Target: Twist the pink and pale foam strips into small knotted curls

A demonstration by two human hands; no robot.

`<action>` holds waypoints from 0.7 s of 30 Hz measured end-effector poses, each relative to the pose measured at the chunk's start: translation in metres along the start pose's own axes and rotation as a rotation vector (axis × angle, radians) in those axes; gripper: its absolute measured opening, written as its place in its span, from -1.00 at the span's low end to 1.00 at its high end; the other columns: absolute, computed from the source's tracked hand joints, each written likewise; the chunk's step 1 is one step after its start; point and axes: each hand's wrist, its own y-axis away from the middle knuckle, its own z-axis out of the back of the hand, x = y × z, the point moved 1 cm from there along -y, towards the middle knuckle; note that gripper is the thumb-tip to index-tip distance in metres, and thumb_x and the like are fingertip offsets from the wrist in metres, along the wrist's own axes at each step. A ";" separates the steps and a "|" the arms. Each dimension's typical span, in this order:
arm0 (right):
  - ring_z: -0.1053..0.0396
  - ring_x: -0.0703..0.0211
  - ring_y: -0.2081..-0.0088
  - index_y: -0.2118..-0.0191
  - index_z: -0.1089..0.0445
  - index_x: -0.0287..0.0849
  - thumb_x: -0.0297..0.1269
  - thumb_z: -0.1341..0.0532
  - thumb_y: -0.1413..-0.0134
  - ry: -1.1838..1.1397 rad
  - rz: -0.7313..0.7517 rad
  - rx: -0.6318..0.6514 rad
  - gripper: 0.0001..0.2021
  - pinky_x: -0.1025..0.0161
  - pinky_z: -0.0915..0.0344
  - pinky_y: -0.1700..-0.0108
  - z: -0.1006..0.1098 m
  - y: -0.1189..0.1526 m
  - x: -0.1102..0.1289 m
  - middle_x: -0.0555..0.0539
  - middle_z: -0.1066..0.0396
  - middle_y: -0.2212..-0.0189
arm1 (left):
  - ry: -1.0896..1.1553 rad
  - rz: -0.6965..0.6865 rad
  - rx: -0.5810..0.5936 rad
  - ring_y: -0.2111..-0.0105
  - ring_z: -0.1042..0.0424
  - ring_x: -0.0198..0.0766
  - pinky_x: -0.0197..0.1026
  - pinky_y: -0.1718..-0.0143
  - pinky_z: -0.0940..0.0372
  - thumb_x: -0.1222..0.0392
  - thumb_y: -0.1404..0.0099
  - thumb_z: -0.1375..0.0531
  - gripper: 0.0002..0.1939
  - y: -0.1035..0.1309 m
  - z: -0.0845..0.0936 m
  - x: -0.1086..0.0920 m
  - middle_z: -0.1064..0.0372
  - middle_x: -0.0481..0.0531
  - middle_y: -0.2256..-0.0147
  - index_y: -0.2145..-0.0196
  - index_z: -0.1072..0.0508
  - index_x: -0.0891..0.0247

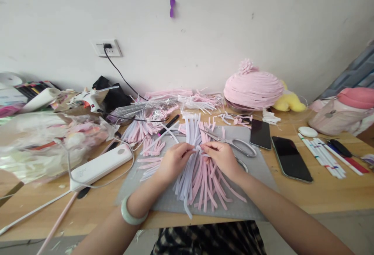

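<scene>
My left hand and my right hand meet above the grey mat. Both are closed, fingertips pinching a short, bent, pale lilac fuzzy stem between them. Under the hands lie a bundle of long lilac stems and, to its right, a fanned bundle of pink stems. Scissors rest just beyond my right hand, partly hidden by it. Shorter pink pieces lie left of my left hand.
A white power strip with cables and plastic bags are at left. Two phones and several markers lie right. A pink domed bundle, more stems and a glue gun stand near the wall.
</scene>
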 end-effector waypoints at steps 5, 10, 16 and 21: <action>-0.34 0.27 0.61 0.36 -0.45 -0.25 -0.22 -0.16 0.08 0.015 0.028 0.019 -0.78 0.36 -0.29 0.55 -0.002 0.002 -0.003 -0.03 -0.42 0.55 | -0.073 -0.165 -0.036 0.35 -0.38 -0.29 -0.28 0.32 -0.25 0.31 -0.23 -0.01 -0.85 0.002 0.000 0.002 -0.41 0.07 0.39 0.34 -0.38 0.30; -0.32 0.27 0.61 0.37 -0.45 -0.23 -0.21 -0.15 0.06 0.008 0.043 -0.025 -0.78 0.34 -0.30 0.55 -0.002 0.000 -0.006 -0.04 -0.41 0.52 | 0.002 0.011 0.032 0.42 -0.37 -0.33 -0.30 0.37 -0.26 0.21 -0.20 -0.07 -0.87 0.002 0.000 -0.002 -0.41 0.01 0.39 0.29 -0.36 0.25; -0.31 0.28 0.61 0.36 -0.46 -0.20 -0.25 -0.16 0.07 0.071 0.095 0.002 -0.82 0.33 -0.28 0.53 -0.002 0.001 -0.003 -0.04 -0.42 0.52 | 0.083 0.112 0.046 0.39 -0.38 -0.28 -0.27 0.35 -0.25 0.13 -0.18 -0.09 -0.83 -0.002 0.001 -0.007 -0.44 0.03 0.38 0.33 -0.41 0.25; -0.37 0.26 0.48 0.29 -0.41 -0.21 -0.22 -0.23 0.16 -0.189 -0.026 0.011 -0.75 0.36 -0.30 0.49 -0.005 0.002 0.002 -0.04 -0.42 0.49 | 0.169 0.240 0.035 0.46 -0.34 -0.31 -0.29 0.40 -0.21 0.13 -0.17 -0.07 -0.80 -0.003 0.000 -0.004 -0.43 0.01 0.43 0.37 -0.43 0.29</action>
